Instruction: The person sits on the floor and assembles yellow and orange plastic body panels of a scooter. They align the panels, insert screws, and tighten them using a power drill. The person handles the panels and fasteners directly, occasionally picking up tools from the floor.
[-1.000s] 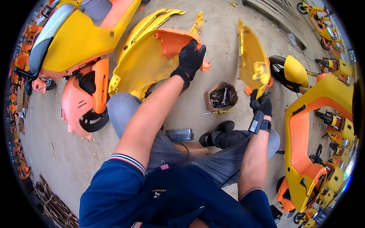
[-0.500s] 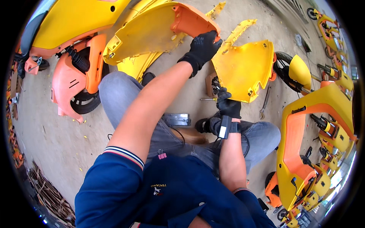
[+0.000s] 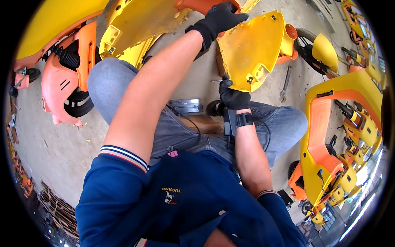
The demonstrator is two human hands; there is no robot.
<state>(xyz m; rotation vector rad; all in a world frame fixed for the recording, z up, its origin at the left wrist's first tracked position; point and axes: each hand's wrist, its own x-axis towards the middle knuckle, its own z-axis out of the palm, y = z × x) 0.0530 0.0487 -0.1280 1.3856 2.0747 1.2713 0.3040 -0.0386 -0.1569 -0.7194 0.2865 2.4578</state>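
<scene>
Knees [image 3: 288, 121] are being held apart around a flat dark box [image 3: 186, 106], toward the near edge of the concrete floor [image 3: 33, 152]. Just beyond, the lower corner of a yellow panel [image 3: 253, 51] is being gripped by the gloved right hand [image 3: 235, 97]. The panel is being held up, broad face in view, left of a wrench [image 3: 285, 84]. Farther out, an orange part [image 3: 190, 4] beside a second yellow panel [image 3: 144, 24] is being grasped by the gloved left hand [image 3: 224, 18]; contact between that hand and the first panel is not being shown clearly.

Against the earlier views, the right-hand panel is being presented flat instead of edge-on, and is being brought in from the right toward the orange part. By judgement, both pieces are being handled together; no joining is being confirmed. Toward the floor's far right corner, a yellow mudguard [image 3: 325, 52] is being left untouched.
</scene>
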